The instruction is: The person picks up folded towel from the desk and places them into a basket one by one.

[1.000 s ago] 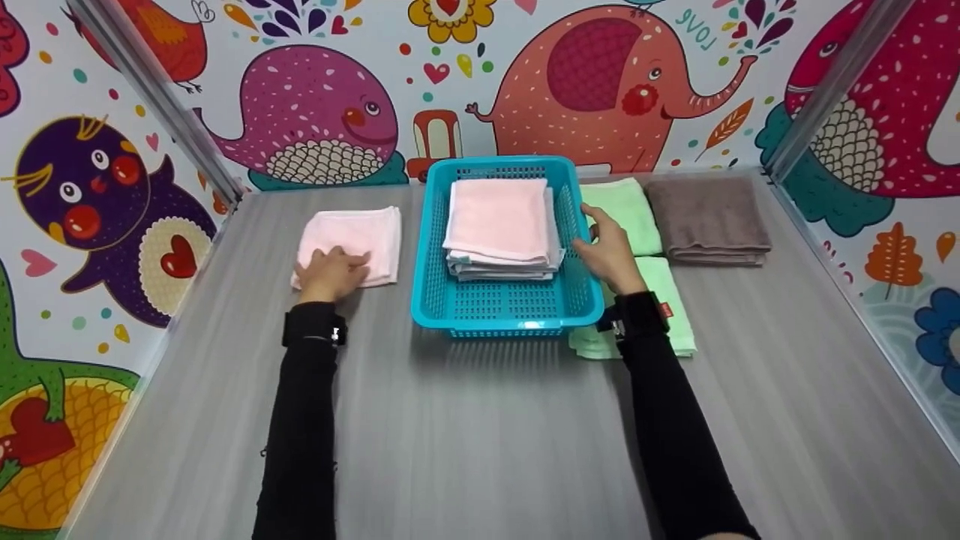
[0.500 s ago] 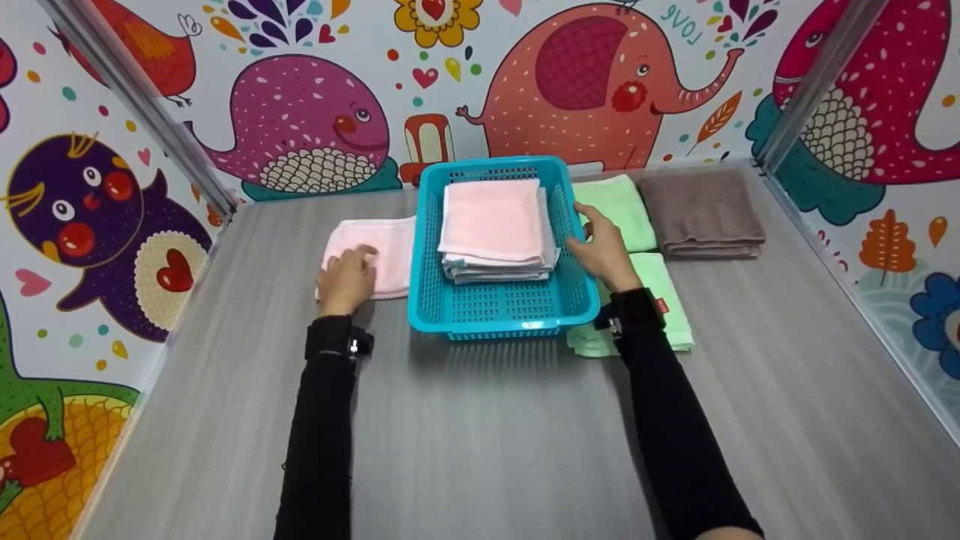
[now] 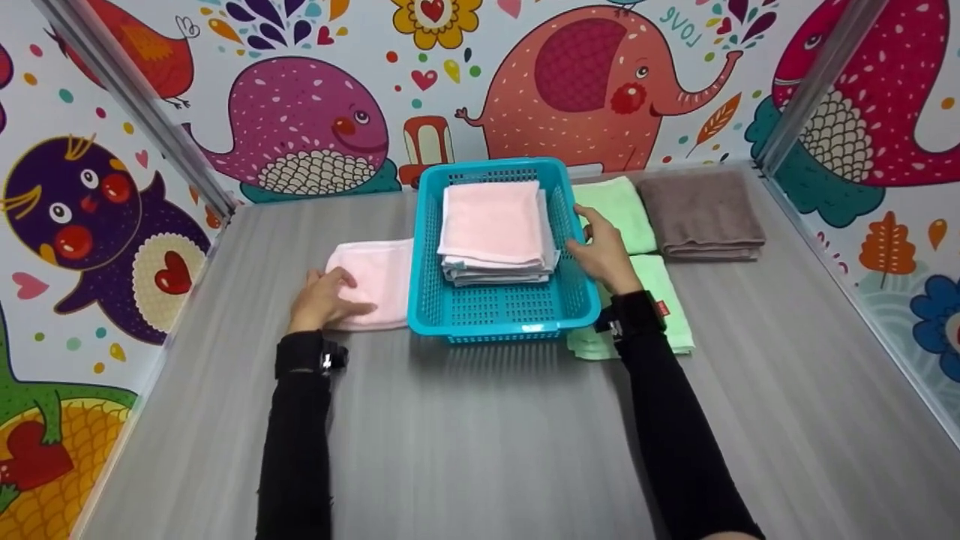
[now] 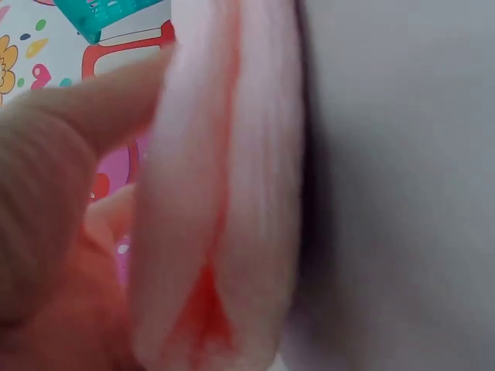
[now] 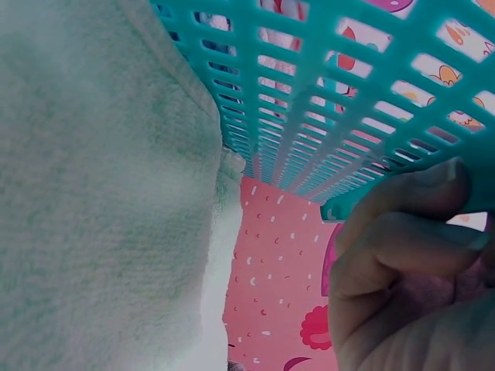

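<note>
A brown towel (image 3: pixel 703 214) is lying folded at the table's (image 3: pixel 480 435) far right. Two green towels (image 3: pixel 615 210) are lying just left of it, one behind the other. Cartoon animal walls (image 3: pixel 315 112) are enclosing the table on three sides.

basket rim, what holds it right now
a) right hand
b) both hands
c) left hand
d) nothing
a: the right hand holds the right rim of the teal basket, fingers curled on its edge, while the left hand rests on the pink towel beside it.
</note>
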